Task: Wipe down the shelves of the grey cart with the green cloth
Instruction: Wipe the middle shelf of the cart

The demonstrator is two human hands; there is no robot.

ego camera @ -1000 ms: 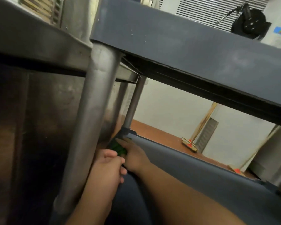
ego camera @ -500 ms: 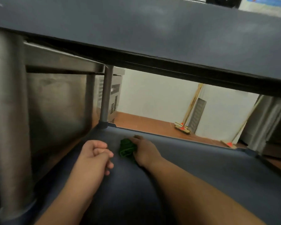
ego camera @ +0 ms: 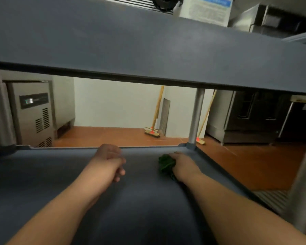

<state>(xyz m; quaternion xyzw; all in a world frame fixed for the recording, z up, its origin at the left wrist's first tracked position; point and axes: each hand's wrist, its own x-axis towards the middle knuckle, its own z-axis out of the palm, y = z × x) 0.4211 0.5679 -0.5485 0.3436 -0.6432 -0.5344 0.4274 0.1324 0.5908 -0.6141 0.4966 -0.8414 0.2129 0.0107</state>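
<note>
— Hands first: what are they doing?

— Right hand [ego camera: 181,165] presses down on the green cloth [ego camera: 166,165], fingers curled over the bunched fabric, flat against the lower shelf [ego camera: 42,174] of the grey cart. Left hand [ego camera: 109,160] sits to its left with the fingers curled in loosely and nothing in them, over the same shelf and close to its far edge; I can't tell whether it touches.

— What changed just now?

— A second ago both hands were tucked together by the cart's post at the far left corner. Half a second ago the cloth was out on the open shelf. Now it lies just short of the far right corner, near the post [ego camera: 195,117] beyond the right hand. My judgement is that one sweep along the back edge is nearly done, with the nearer part of the shelf, towards the forearms, yet to be covered.

— And the shelf above?

— The upper shelf [ego camera: 148,41] hangs over both hands; whether it has been wiped I can't say.

— Any writing?

— A white notice with a blue band [ego camera: 207,9] is on the wall far above the right hand, too blurred to read. The steel fridge unit [ego camera: 32,114] beyond the left hand has a dark display panel, no legible brand.
</note>
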